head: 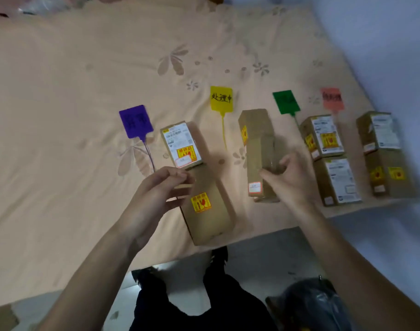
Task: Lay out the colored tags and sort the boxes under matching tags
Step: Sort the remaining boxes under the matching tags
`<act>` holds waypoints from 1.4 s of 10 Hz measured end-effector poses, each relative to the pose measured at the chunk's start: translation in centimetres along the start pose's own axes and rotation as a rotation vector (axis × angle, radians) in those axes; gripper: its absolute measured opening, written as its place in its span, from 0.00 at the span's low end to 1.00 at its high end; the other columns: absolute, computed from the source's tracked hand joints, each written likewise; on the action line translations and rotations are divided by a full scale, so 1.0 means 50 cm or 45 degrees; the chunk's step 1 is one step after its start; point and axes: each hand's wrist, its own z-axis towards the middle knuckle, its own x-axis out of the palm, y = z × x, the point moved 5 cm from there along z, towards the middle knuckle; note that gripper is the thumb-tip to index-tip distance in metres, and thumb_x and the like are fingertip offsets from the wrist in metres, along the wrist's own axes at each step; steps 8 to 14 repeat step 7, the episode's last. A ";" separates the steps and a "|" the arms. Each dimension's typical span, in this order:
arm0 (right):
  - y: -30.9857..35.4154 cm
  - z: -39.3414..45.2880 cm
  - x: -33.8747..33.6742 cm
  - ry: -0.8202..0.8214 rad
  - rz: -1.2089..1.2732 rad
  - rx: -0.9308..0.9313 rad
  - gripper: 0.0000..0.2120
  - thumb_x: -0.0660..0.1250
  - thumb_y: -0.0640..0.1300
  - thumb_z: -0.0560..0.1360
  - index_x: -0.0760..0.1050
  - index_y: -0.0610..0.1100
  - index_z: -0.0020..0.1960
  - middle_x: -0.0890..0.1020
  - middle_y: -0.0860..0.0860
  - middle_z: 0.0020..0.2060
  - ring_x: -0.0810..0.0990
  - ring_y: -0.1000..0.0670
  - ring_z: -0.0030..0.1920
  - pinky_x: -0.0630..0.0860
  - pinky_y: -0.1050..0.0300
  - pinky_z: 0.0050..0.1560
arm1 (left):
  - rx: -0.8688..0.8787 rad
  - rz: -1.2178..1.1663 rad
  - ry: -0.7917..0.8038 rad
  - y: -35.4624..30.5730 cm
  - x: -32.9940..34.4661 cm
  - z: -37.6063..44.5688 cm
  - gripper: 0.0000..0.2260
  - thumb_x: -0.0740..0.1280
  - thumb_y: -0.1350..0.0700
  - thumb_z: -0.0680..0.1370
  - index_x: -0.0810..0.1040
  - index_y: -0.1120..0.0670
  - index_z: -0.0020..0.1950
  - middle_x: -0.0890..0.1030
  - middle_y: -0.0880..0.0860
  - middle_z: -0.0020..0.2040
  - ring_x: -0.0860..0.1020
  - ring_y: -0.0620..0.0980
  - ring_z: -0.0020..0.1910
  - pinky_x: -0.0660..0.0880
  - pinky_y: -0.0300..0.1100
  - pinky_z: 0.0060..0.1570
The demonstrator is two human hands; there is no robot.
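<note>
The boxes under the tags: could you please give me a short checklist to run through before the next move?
1. All four tags laid out: purple tag, yellow tag, green tag, pink tag: ok.
2. Right hand has a grip on the tall box below the yellow tag: ok.
3. Left hand free: ok, fingers loosely curled, holding nothing.
4. Tall box fully set down: cannot tell, it is blurred.
5. Boxes match their tags' colours: cannot tell, stickers too small to read.
6. Purple column lined up: not ok, its two boxes sit right of the tag.
</note>
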 end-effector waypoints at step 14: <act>0.014 0.005 -0.096 0.059 -0.452 -0.399 0.49 0.73 0.62 0.78 0.47 0.53 0.87 0.59 0.45 0.84 0.68 0.36 0.79 0.76 0.35 0.69 | 0.059 0.525 -0.110 -0.030 0.066 -0.031 0.06 0.68 0.57 0.84 0.82 0.58 0.56 0.85 0.63 0.60 0.83 0.54 0.49 0.76 0.46 0.49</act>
